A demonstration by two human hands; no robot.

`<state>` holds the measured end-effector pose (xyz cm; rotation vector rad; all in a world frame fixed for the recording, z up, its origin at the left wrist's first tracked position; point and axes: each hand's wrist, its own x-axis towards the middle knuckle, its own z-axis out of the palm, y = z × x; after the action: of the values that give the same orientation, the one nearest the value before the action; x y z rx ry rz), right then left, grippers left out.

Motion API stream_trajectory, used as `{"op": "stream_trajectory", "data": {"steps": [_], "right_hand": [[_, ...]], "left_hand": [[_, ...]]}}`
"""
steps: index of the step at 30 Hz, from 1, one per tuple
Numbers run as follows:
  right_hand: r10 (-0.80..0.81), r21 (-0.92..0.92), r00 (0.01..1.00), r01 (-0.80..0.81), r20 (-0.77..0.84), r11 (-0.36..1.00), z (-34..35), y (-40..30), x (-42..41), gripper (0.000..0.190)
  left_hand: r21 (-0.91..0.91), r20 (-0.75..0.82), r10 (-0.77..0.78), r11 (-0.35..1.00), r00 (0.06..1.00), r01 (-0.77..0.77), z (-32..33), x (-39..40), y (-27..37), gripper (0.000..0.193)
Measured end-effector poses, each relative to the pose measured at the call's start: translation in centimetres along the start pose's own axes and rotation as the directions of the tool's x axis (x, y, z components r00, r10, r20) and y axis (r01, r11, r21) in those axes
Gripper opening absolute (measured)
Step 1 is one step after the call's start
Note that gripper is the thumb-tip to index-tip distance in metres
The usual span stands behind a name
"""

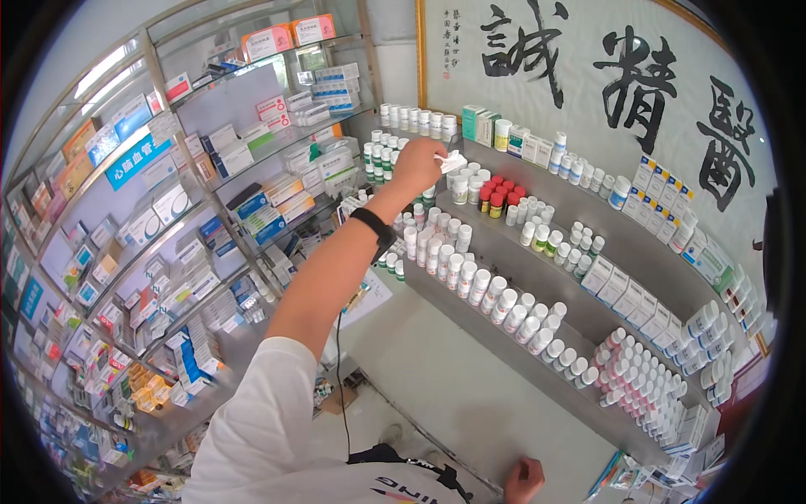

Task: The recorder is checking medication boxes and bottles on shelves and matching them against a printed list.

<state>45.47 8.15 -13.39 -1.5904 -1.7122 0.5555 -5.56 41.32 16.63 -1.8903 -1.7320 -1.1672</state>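
Note:
My left hand [420, 165], with a black band on its wrist, is stretched out over the stepped grey shelf unit [466, 205]. Its fingers pinch a crumpled white tissue or cloth [452, 162]. Just right of and below the tissue stand white bottles [461, 189], and beyond them a group of red-capped bottles [496, 203]. White-capped bottles with green labels [385, 157] are left of the hand. Down at the lower edge, my right hand [524, 481] appears with curled fingers, low beside my body; whether it holds anything is hidden.
Glass shelves [252, 151] full of medicine boxes rise on the left. Long rows of white bottles [482, 286] line the lower step, near its edge. Small boxes [620, 293] stand farther right. A framed calligraphy panel [567, 75] is behind. A black cable [340, 378] hangs before me.

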Motion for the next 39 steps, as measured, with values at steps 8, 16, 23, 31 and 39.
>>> {"op": "stream_trajectory", "data": {"steps": [8,16,23,31,39], "right_hand": [[-0.085,-0.078,0.991,0.077,-0.107,0.994,0.6,-0.2,-0.4,0.013],[-0.12,-0.078,0.975,0.107,-0.185,0.991,1.0,-0.8,-0.1,0.008],[-0.047,-0.089,0.986,0.033,-0.159,0.996,0.8,-1.1,-0.2,0.01],[-0.038,-0.101,0.995,0.028,-0.097,0.994,0.7,-0.3,-0.4,0.012],[-0.004,0.003,0.989,0.004,-0.147,1.0,2.0,-0.6,0.5,0.006]], "left_hand": [[-0.014,0.086,-0.014,1.0,0.996,0.016,6.1,3.0,-0.1,0.018],[0.069,0.37,0.121,0.985,0.921,-0.157,11.0,4.6,-2.0,0.017],[-0.099,0.351,0.182,0.983,0.918,-0.158,11.8,4.6,-3.2,0.011],[-0.024,0.293,0.149,0.989,0.944,-0.149,9.6,4.4,-1.4,0.016],[-0.16,-0.056,0.26,0.951,0.964,-0.266,1.8,3.3,1.9,0.021]]}}
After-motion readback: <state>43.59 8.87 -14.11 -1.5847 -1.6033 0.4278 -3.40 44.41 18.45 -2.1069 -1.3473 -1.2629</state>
